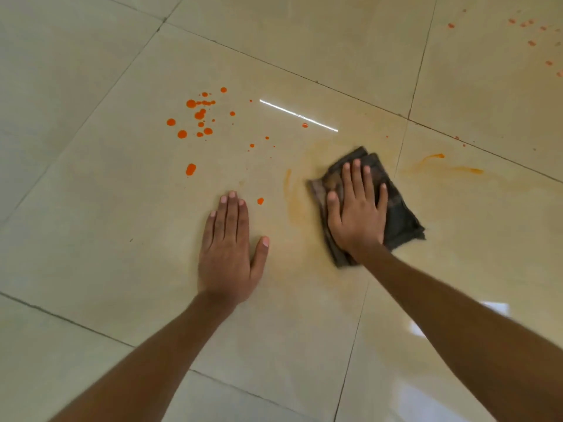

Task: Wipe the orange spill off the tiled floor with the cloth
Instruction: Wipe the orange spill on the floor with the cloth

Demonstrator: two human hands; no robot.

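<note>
Glossy beige tiled floor [91, 208] bears orange drops [198, 117], pale smears [292, 205] and a dark cloth [399, 217].

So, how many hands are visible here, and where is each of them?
2. The left hand lies flat on the tiled floor, beside the cloth and apart from it. The right hand presses flat on top of the cloth. No hand seems hidden.
</note>
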